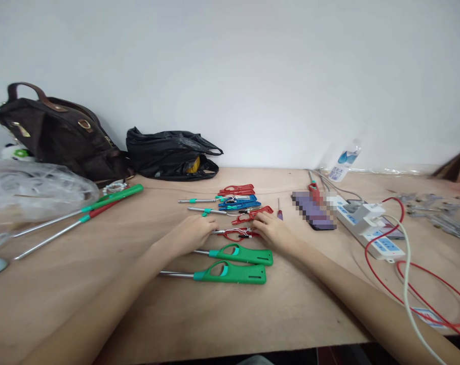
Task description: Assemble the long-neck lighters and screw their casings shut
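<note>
My left hand [195,232] is closed, its fingertips at the metal tube of an opened red gas lighter [235,236] with bare wires showing. At that lighter's other end, my right hand [271,230] has its fingers bent over the handle, partly covering it. A red lighter shell half [245,218] lies just beyond, against my right fingertips. Further back are an opened blue lighter [237,204] and red shell halves [237,190]. Two assembled green lighters, a nearer one [235,274] and a farther one [245,255], lie between my forearms.
A small screwdriver [279,210] and a phone [317,215] lie right of my hands. Farther right are a power strip [382,249], cables and metal parts [443,213]. A bottle [344,161], black bag [169,152] and backpack [66,137] stand by the wall.
</note>
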`<state>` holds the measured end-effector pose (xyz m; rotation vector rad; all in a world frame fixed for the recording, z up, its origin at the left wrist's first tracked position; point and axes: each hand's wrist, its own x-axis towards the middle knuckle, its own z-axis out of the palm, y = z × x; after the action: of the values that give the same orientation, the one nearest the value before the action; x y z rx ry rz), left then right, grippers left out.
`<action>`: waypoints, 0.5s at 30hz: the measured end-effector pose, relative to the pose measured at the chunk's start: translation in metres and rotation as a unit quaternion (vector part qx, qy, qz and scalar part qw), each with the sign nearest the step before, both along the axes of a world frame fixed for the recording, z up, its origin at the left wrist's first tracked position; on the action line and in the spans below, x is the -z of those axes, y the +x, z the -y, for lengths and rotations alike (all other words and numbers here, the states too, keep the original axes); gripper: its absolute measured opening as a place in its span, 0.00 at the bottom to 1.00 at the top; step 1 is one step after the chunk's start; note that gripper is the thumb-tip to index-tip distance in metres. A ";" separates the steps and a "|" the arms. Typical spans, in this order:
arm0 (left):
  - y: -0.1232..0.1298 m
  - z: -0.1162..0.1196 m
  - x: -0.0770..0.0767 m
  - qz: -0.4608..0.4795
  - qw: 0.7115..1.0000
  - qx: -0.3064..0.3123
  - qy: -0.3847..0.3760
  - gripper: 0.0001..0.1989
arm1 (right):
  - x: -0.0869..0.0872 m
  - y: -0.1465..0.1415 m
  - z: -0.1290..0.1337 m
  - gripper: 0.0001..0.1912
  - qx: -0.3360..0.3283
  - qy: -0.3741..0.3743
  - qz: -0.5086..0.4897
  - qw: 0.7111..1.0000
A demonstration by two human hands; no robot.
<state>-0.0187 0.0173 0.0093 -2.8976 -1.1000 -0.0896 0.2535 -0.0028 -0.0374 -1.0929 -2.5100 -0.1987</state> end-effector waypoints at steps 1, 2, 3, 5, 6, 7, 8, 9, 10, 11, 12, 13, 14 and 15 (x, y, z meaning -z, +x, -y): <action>0.000 0.000 0.001 0.000 1.000 0.002 0.004 0.12 | 0.000 0.000 0.000 0.12 0.000 0.000 -0.001 1.000; 0.000 0.000 0.001 -0.001 1.000 0.004 0.006 0.12 | 0.000 0.000 0.000 0.12 0.000 0.000 -0.002 1.000; 0.001 0.000 0.002 -0.005 1.000 0.005 0.007 0.12 | 0.000 0.000 0.000 0.12 0.001 0.001 -0.002 1.000; 0.002 0.000 0.001 -0.018 1.000 0.004 0.006 0.12 | -0.001 -0.001 0.000 0.11 0.006 0.001 0.003 1.000; 0.003 0.001 0.001 -0.024 1.000 0.003 0.006 0.12 | -0.001 -0.001 0.001 0.11 0.008 0.000 0.008 1.000; 0.004 0.002 0.000 -0.031 0.999 0.001 0.007 0.12 | -0.002 -0.001 0.001 0.11 0.010 -0.001 0.013 1.000; 0.005 0.003 -0.001 -0.036 0.999 0.000 0.009 0.12 | -0.002 -0.001 0.001 0.11 0.011 -0.002 0.018 1.000; 0.006 0.004 -0.002 -0.041 0.999 -0.001 0.010 0.11 | -0.002 -0.001 0.001 0.11 0.012 -0.003 0.021 1.000; 0.007 0.006 -0.003 -0.042 0.999 -0.003 0.011 0.11 | -0.003 -0.001 0.001 0.11 0.013 -0.003 0.024 1.000; 0.008 0.007 -0.005 -0.041 0.999 -0.004 0.010 0.11 | -0.003 -0.001 0.001 0.11 0.014 -0.003 0.025 1.000; 0.008 0.008 -0.006 -0.039 0.999 -0.004 0.009 0.10 | -0.003 -0.001 0.001 0.11 0.015 -0.002 0.025 1.000; 0.009 0.009 -0.006 -0.035 0.999 -0.005 0.007 0.10 | -0.003 -0.001 0.001 0.11 0.017 -0.002 0.024 1.000; 0.010 0.009 -0.007 -0.031 0.999 -0.006 0.006 0.10 | -0.003 -0.001 0.001 0.11 0.017 -0.002 0.023 1.000; 0.011 0.009 -0.006 -0.027 1.000 -0.009 0.005 0.10 | -0.003 -0.001 0.001 0.11 0.018 -0.002 0.023 1.000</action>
<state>-0.0077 0.0078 0.0158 -2.8628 -1.1133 -0.0145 0.2520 -0.0041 -0.0347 -1.1482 -2.5339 -0.2318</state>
